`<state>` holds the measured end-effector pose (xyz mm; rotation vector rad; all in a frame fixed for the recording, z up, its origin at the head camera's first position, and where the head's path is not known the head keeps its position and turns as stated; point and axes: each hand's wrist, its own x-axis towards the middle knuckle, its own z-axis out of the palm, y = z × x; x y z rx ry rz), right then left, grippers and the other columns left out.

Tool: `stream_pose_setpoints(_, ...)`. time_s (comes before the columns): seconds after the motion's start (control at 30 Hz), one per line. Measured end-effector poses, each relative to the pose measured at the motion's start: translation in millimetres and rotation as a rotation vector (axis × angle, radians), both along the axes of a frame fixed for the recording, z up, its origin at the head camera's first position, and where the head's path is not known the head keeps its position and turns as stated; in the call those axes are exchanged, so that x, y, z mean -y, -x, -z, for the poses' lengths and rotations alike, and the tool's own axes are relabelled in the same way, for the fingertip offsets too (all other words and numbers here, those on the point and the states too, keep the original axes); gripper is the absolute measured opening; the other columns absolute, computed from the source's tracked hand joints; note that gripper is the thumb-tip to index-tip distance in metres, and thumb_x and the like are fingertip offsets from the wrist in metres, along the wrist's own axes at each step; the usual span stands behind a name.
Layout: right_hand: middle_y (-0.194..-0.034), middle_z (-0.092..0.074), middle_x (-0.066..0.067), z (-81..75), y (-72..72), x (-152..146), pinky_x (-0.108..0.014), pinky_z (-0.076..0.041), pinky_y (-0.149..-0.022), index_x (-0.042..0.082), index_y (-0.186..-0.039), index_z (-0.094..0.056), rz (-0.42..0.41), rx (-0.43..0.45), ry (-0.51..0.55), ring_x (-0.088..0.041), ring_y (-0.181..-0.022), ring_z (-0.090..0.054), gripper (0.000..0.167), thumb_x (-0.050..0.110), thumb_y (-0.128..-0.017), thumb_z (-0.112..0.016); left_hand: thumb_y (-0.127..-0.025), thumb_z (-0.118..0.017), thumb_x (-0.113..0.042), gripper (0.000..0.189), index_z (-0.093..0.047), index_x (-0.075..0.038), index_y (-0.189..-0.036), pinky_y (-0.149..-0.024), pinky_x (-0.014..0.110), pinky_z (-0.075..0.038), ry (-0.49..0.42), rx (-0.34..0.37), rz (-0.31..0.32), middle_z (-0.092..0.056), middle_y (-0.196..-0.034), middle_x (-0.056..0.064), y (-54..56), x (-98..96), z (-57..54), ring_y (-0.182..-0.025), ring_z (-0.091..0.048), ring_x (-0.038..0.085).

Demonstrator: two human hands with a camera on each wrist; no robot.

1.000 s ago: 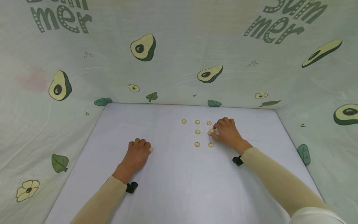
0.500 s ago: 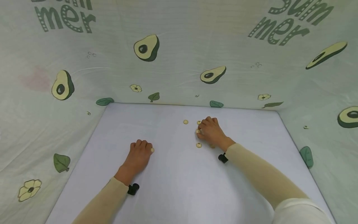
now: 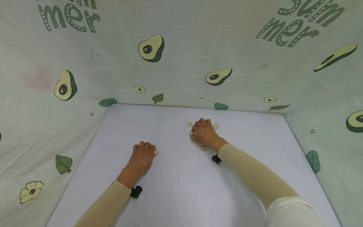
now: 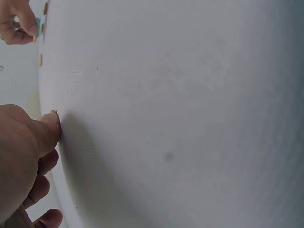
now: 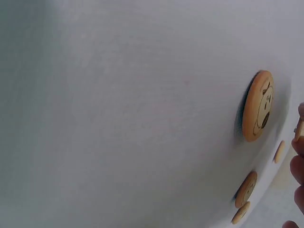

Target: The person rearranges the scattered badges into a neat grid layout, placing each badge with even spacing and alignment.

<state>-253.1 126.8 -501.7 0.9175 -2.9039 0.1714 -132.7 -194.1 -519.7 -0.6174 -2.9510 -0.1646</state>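
My left hand [image 3: 141, 159] rests on the white table at the left and pinches a small round wooden disc [image 3: 155, 152] by thumb and forefinger. In the left wrist view only a sliver of this disc [image 4: 54, 112] peeks past the thumb. Farther right, my right hand [image 3: 205, 134] pinches another wooden disc [image 3: 192, 133] between its fingertips, above the table. Around it lie more wooden discs: one at the far left [image 3: 190, 124], one at the far right [image 3: 215, 126] and one nearer [image 3: 203, 148]. A face-up disc [image 5: 259, 105] bears a printed dog face. The right hand and forearm hide other discs.
The white tabletop [image 3: 175, 189] meets a cloth backdrop [image 3: 181, 56] printed with avocados, leaves and lettering, at its back and sides. Each wrist wears a black camera, such as the left one [image 3: 136, 191].
My right hand has moved left across the group of discs, holding its disc, and uncovers the far right one. The left hand keeps its place with its disc. The head view shifts slightly.
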Motion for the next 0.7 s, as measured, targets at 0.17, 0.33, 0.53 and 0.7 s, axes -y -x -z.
stream_pose_setpoints(0.17, -0.114, -0.07, -0.004, 2.3, 1.6, 5.8, -0.05, -0.038, -0.102, 0.012, -0.109, -0.077, 0.01, 0.037, -0.031, -0.025, -0.113, -0.053, 0.025, 0.035, -0.103, -0.069, -0.106, -0.065, -0.016, 0.014, -0.059, -0.005, -0.099, -0.087, 0.051, -0.042, 0.005, -0.005, 0.008, -0.054, -0.092, 0.008, -0.4, -0.8, -1.8, -0.093, -0.044, 0.029)
stream_pose_setpoints(0.33, -0.116, -0.071, -0.004, 3.5, 2.5, 9.1, -0.05, -0.039, -0.103, 0.013, -0.111, -0.078, 0.013, 0.057, -0.048, -0.025, -0.114, -0.054, 0.027, 0.037, -0.103, -0.068, -0.105, -0.067, -0.015, 0.013, -0.059, -0.005, -0.1, -0.087, 0.051, -0.041, 0.013, -0.008, 0.009, -0.055, -0.092, 0.008, -0.4, -1.1, -2.8, -0.093, -0.044, 0.028)
stream_pose_setpoints(0.53, -0.119, -0.072, -0.004, 2.9, 2.4, 9.9, -0.049, -0.039, -0.103, 0.014, -0.112, -0.079, 0.017, 0.065, -0.066, -0.024, -0.116, -0.054, 0.029, 0.04, -0.103, -0.068, -0.1, -0.073, -0.014, 0.016, -0.062, -0.003, -0.103, -0.086, 0.051, -0.043, 0.033, -0.019, 0.017, -0.059, -0.095, 0.01, -0.2, -1.0, -5.7, -0.094, -0.047, 0.03)
stream_pose_setpoints(0.7, -0.119, -0.072, -0.004, 3.3, 2.7, 9.6, -0.048, -0.04, -0.103, 0.014, -0.112, -0.079, 0.01, 0.059, -0.065, -0.024, -0.116, -0.054, 0.029, 0.04, -0.103, -0.069, -0.097, -0.078, -0.02, 0.022, -0.066, -0.003, -0.104, -0.087, 0.052, -0.047, 0.066, -0.006, 0.031, -0.065, -0.1, 0.012, 3.7, 1.2, -10.2, -0.098, -0.052, 0.031)
